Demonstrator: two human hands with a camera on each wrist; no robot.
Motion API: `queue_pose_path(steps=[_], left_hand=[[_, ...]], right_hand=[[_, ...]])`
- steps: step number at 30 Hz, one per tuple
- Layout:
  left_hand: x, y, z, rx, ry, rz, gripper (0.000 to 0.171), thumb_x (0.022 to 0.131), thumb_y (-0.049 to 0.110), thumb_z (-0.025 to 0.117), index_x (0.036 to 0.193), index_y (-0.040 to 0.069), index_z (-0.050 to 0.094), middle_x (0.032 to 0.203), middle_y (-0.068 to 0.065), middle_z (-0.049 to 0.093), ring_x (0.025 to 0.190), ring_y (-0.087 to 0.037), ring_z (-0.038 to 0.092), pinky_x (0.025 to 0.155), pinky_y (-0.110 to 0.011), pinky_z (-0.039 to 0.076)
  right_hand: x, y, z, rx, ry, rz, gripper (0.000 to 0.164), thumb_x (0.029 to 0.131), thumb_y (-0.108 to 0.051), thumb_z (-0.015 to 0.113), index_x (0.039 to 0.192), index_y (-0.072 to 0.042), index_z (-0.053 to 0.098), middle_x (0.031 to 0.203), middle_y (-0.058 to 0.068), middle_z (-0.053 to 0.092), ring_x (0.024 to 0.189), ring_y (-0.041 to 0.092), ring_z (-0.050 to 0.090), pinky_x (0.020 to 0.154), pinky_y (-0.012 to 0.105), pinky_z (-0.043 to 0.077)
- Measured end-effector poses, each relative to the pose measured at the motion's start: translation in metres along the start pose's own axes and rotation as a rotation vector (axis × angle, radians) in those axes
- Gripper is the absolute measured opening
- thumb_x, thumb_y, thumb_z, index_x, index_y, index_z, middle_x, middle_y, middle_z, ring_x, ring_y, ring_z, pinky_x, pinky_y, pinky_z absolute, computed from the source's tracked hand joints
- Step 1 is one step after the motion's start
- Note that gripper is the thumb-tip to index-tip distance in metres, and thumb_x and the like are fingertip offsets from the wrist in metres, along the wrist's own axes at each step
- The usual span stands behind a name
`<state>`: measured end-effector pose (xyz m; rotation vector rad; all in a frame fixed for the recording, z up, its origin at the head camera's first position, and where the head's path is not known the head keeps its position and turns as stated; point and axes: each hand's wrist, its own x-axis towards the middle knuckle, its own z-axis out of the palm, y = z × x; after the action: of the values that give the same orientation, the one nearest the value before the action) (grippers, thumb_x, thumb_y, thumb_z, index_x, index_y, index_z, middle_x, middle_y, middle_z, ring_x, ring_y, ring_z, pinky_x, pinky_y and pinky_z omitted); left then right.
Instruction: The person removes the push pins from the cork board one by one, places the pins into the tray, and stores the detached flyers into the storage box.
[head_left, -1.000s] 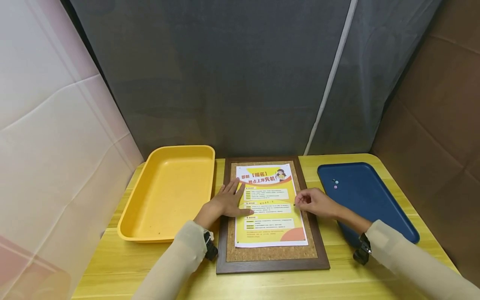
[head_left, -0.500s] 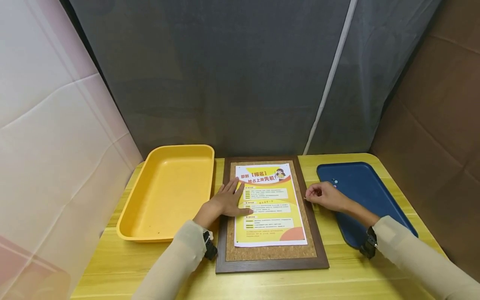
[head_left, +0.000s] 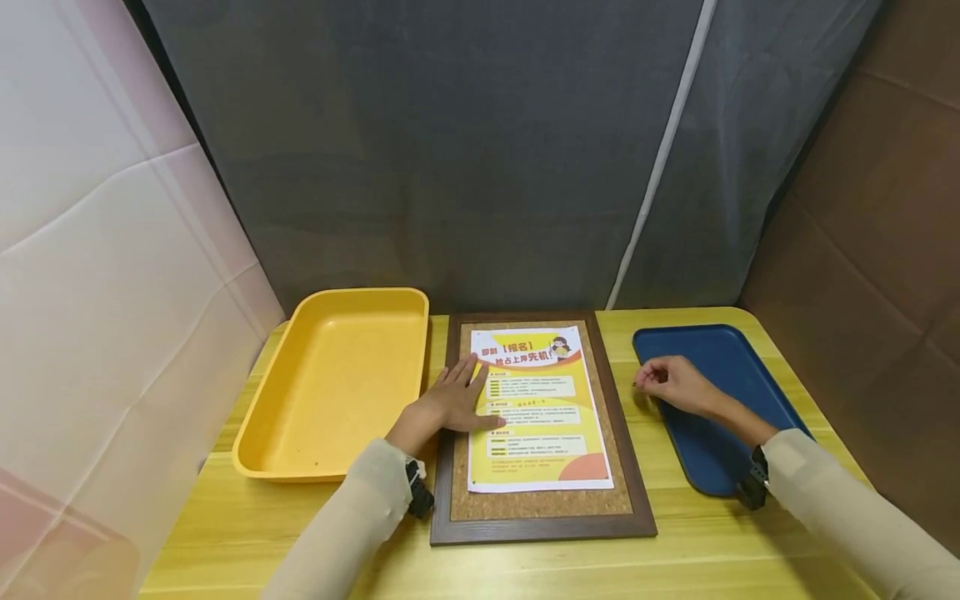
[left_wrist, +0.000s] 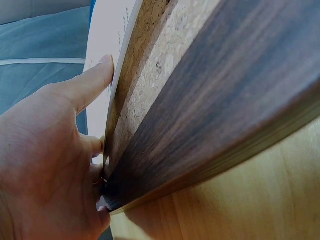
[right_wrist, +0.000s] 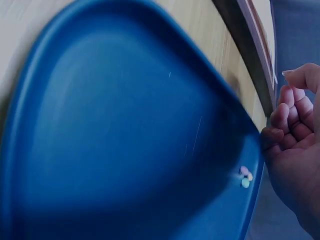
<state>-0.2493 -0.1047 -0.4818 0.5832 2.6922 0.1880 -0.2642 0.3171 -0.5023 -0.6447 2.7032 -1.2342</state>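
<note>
A yellow and white printed poster [head_left: 536, 458] lies on a cork board [head_left: 551, 505] with a dark brown frame [head_left: 547, 531]. Small dots like tack heads show near its corners. My left hand [head_left: 444, 402] rests on the left side of board and poster, fingers spread; in the left wrist view its thumb touches the paper's edge. Over the near-left rim of the blue tray [head_left: 708, 454], my right hand [head_left: 678, 387] has thumb and fingers pinched together. A tiny dark speck, seemingly a thumbtack [head_left: 634, 384], shows at its fingertips. The right wrist view hides it.
Several small pastel thumbtacks [right_wrist: 244, 176] lie in the blue tray near its edge. A deep yellow tray [head_left: 337, 392] stands left of the board, with a few dark specks in it. Dark grey cloth [head_left: 465, 167] hangs behind the wooden table [head_left: 480, 575].
My right hand has moved right, from the poster's right edge across the frame to the blue tray, the tiny speck still at its fingertips. My left hand has stayed put.
</note>
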Motion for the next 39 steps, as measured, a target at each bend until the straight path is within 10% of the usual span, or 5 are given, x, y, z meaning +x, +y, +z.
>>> queue_pose_path(steps=[39], left_hand=[[-0.001,0.002,-0.001,0.006,-0.007,-0.001,0.107,0.097,0.070,0.058,0.171,0.007,0.011,0.178,-0.018,-0.003,0.165,-0.034,-0.002,0.131,-0.055,0.006]], right_hand=[[-0.021,0.056,-0.037,-0.175,0.118,0.168,0.008,0.096,-0.005,0.072,0.091,0.001,0.073,0.082,0.003,0.068,0.074,0.013,0.058,0.066,0.023,0.049]])
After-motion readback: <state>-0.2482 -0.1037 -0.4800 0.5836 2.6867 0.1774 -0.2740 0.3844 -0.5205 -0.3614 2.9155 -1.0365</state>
